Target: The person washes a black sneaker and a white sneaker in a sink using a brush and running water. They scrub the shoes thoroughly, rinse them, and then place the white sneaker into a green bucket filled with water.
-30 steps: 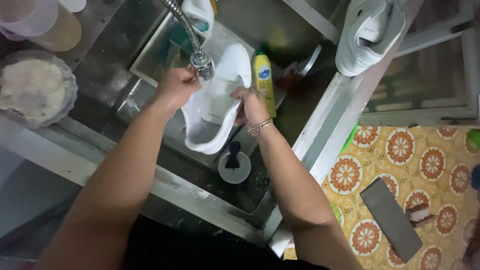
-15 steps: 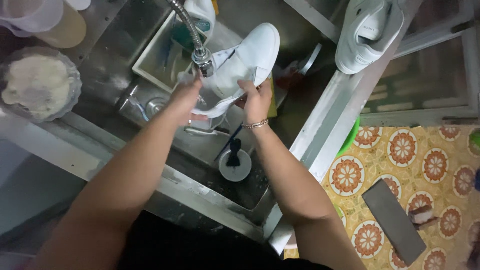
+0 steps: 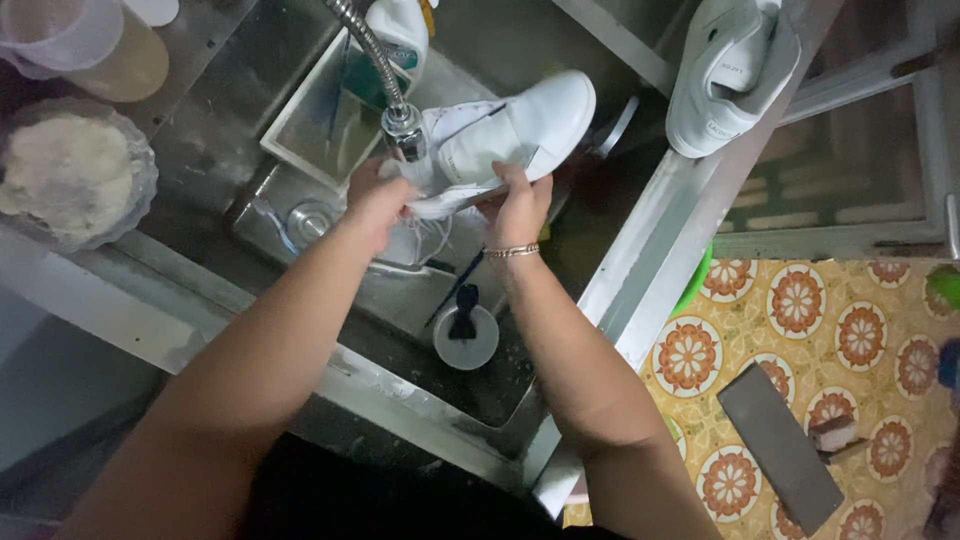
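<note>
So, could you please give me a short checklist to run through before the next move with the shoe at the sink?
1. Both hands on the white shoe: ok; left hand at its heel end, right hand under its middle.
2. Shoe under the faucet head: ok, heel end right beside it.
3. Water running: cannot tell.
4. Second white shoe out of the way: ok, on the ledge to the right.
5. Round stopper clear of the hands: ok, lower in the sink.
</note>
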